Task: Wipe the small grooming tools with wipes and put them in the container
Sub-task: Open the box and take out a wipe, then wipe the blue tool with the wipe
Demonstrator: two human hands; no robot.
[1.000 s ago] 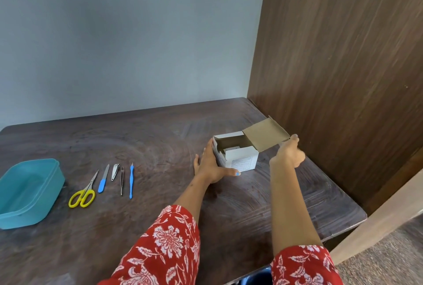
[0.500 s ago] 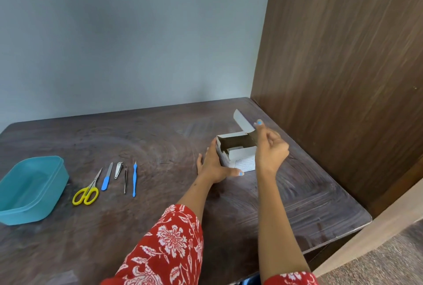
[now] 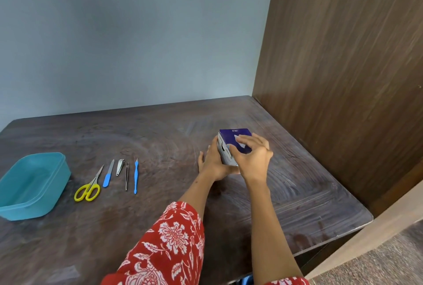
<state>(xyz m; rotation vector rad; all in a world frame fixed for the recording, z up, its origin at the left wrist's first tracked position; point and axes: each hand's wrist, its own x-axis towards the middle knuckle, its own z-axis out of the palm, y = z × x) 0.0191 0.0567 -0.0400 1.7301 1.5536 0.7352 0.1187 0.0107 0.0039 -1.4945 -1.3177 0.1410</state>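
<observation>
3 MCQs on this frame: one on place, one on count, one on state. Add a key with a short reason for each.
1. Where does the teal container sit?
A. at the table's left edge
B. beside the wooden panel
C. between the hands

2. How many grooming tools lie in the row?
A. three
B. five
C. seven

3. The small box's lid is:
A. standing open
B. torn off
C. folded down

Key:
1 A, it sits left of the yellow scissors.
2 B: scissors, nail file, nail clipper, tweezers, blue pick.
3 C, the right hand lies on the blue top while the left hand braces the side.
</observation>
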